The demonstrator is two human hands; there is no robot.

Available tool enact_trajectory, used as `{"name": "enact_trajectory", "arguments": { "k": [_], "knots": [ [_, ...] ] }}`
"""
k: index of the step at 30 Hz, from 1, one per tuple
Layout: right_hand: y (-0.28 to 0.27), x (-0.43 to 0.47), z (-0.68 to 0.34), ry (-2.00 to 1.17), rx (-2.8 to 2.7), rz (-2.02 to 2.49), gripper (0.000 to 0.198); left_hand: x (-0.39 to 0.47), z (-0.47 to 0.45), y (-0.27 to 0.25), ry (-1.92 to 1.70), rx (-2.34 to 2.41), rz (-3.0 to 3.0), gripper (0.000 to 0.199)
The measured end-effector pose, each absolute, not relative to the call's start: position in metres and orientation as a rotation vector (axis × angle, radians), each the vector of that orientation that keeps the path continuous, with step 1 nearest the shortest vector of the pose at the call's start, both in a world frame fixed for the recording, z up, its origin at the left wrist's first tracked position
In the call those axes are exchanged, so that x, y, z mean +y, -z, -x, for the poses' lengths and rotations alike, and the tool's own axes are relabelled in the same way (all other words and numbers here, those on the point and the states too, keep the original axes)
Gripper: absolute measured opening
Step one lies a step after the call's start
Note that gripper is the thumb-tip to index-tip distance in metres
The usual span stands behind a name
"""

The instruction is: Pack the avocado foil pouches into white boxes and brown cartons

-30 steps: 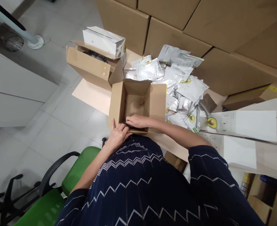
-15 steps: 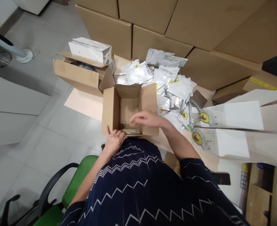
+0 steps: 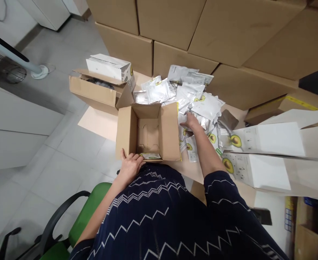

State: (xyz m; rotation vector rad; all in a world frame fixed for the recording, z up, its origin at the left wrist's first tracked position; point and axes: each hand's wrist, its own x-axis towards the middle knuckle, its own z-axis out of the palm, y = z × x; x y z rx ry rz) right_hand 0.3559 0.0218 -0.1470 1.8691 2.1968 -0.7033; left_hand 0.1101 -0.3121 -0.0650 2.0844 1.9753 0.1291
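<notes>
An open cardboard box (image 3: 170,135) stands before me with its side flaps spread. My left hand (image 3: 131,167) is closed over its near left edge, the thumb against the left flap. Inside, along the near wall, lies a flat printed packet (image 3: 151,156). To the right of the box is a loose heap of silvery foil packets (image 3: 206,105), some printed with avocado halves. My right hand (image 3: 190,121) is down at the heap's left side, thumb and fingers apart over the packets. Its fingertips are partly hidden, and I see nothing held in it.
A second cardboard box (image 3: 92,94) stands at the left with a white carton (image 3: 106,68) behind it. Large brown cartons (image 3: 180,57) form a wall at the back. Long white avocado-printed cartons (image 3: 268,177) lie at the right. A green chair (image 3: 90,209) is at my left.
My right hand has moved from above the box's inside to the packet heap at the right. My left hand stays on the box's edge. The view has tilted slightly.
</notes>
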Motion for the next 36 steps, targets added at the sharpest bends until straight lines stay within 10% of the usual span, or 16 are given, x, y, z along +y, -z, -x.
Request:
{"name": "enact_trajectory", "arguments": {
  "k": [8,20,26,36],
  "knots": [
    [0.119,0.02,-0.369,0.802,2.19,-1.512,0.03,-0.311,-0.112,0.056,-0.122,1.969,-2.063,0.023],
    [-0.087,-0.091,-0.38,0.694,3.193,-1.828,0.022,-0.311,-0.112,0.065,-0.12,1.963,-2.04,0.024],
    [-0.052,-0.116,-0.306,1.18,3.007,-0.905,0.025,-0.313,-0.114,0.066,-0.13,1.96,-2.042,0.024],
    [0.007,-0.127,-0.243,0.978,2.44,-0.495,0.026,-0.314,-0.115,0.068,-0.183,1.969,-2.008,0.021]
  ]
}}
